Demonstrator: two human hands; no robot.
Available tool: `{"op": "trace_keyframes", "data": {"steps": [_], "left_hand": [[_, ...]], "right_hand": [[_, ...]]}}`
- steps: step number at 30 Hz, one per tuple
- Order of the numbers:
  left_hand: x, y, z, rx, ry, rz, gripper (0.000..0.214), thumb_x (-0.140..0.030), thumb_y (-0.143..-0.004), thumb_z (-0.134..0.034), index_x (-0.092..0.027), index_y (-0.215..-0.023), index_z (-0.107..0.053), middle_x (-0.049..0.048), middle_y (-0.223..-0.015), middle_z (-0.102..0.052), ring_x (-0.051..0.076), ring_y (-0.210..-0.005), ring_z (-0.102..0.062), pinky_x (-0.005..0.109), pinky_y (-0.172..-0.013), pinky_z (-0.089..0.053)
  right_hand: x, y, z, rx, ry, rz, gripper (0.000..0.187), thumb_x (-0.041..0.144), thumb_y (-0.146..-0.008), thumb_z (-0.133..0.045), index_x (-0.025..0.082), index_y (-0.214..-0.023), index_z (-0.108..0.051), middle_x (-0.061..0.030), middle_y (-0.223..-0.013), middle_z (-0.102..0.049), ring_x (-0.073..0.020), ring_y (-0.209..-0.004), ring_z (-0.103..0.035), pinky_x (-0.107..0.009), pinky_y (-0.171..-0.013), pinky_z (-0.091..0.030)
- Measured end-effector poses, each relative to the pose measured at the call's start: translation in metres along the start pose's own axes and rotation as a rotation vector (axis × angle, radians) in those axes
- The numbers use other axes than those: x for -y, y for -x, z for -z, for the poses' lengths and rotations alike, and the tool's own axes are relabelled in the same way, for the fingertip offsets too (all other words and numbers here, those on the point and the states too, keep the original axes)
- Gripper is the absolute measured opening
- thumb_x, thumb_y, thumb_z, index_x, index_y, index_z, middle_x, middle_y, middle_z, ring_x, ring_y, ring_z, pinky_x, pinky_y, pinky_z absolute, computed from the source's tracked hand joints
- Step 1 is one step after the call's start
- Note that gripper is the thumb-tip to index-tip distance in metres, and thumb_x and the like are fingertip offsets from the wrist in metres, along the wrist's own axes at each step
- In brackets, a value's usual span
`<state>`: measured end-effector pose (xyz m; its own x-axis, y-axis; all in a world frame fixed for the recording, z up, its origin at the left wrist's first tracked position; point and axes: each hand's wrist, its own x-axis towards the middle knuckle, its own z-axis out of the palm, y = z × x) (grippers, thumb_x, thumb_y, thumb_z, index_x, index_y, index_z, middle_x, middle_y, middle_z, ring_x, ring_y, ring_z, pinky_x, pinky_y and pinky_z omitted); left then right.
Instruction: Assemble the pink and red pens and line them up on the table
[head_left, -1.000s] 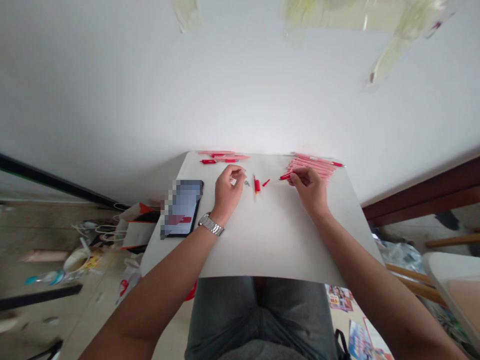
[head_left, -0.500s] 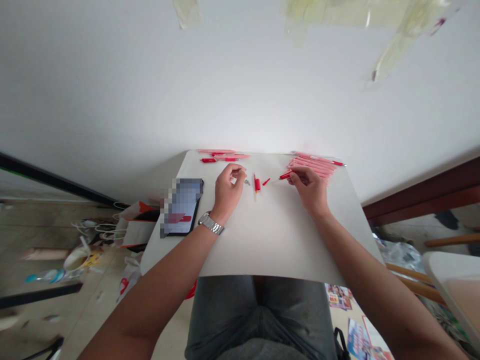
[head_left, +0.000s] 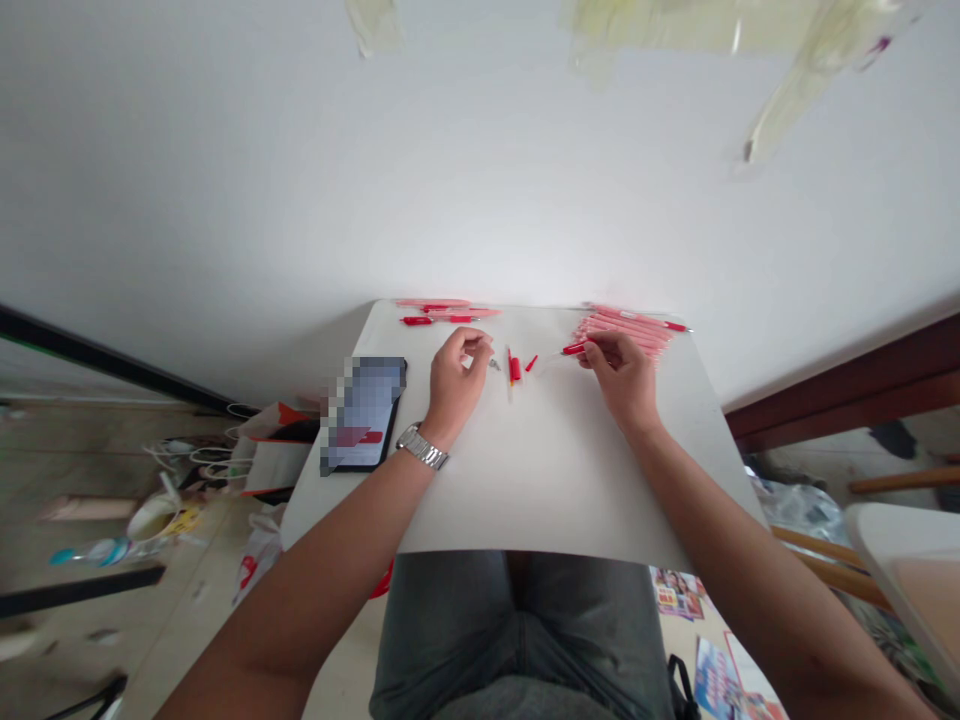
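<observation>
My right hand (head_left: 619, 370) pinches a red pen barrel (head_left: 574, 349) between thumb and fingers, its pale, thin end pointing left. My left hand (head_left: 456, 375), with a metal watch on the wrist, rests on the table with fingers curled and thumb near the fingertips; whatever they hold, if anything, is hidden. Small metal springs (head_left: 494, 365) lie just right of its fingertips. Between my hands are a thin refill (head_left: 510, 372), a short red grip sleeve (head_left: 516, 369) and a small red piece (head_left: 532, 363).
A pile of pink pens or refills (head_left: 622, 330) lies behind my right hand. Several red and pink pens (head_left: 442, 319) lie at the back left of the white table (head_left: 525, 490). A phone (head_left: 367, 415) sits on the left side. The wall (head_left: 480, 200) rises behind.
My right hand has shifted slightly to the right with the red pen barrel. The small red piece has turned a little. My left hand stays in place.
</observation>
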<state>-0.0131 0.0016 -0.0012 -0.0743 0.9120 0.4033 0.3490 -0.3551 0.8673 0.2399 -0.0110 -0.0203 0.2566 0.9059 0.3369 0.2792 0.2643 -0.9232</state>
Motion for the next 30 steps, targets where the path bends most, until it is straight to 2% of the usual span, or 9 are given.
{"op": "trace_keyframes", "data": {"steps": [8,14,21,30], "left_hand": [[0.0014,0.0003,-0.0005,0.003,0.003,0.008,0.008,-0.029,-0.098,-0.061,-0.023,-0.095,-0.067,0.0022,-0.098,-0.077,0.018,-0.093,-0.074,0.034,-0.089,-0.054],[0.0010,0.0014,-0.0007,0.009,-0.005,0.003,0.009,-0.030,-0.098,-0.061,-0.023,-0.096,-0.067,0.0025,-0.098,-0.078,0.019,-0.094,-0.074,0.036,-0.091,-0.055],[0.0013,0.0021,-0.0007,0.009,0.005,0.001,0.011,-0.031,-0.099,-0.060,-0.023,-0.096,-0.067,0.0026,-0.097,-0.077,0.019,-0.093,-0.075,0.036,-0.092,-0.056],[0.0009,0.0013,0.0000,0.018,-0.003,-0.005,0.011,-0.031,-0.099,-0.060,-0.023,-0.096,-0.067,0.0031,-0.097,-0.077,0.019,-0.094,-0.074,0.035,-0.092,-0.055]], "right_hand": [[0.0038,0.0012,0.0000,0.006,0.029,0.013,0.029,0.045,-0.092,-0.073,0.021,-0.107,-0.071,-0.0071,-0.093,-0.079,-0.0219,-0.080,-0.078,-0.043,-0.082,-0.065],[0.0044,0.0016,-0.0006,0.037,0.019,-0.002,0.033,0.050,-0.091,-0.073,0.020,-0.105,-0.068,-0.0080,-0.097,-0.078,-0.0215,-0.081,-0.078,-0.041,-0.080,-0.065],[0.0023,0.0020,-0.0011,0.068,0.054,-0.011,0.036,0.054,-0.088,-0.075,0.021,-0.102,-0.067,-0.0068,-0.092,-0.077,-0.0222,-0.083,-0.077,-0.040,-0.081,-0.063],[0.0084,0.0044,-0.0012,0.103,0.255,0.078,0.013,0.034,-0.087,-0.069,0.023,-0.090,-0.064,-0.0032,-0.088,-0.073,-0.0188,-0.077,-0.071,-0.033,-0.075,-0.058]]}}
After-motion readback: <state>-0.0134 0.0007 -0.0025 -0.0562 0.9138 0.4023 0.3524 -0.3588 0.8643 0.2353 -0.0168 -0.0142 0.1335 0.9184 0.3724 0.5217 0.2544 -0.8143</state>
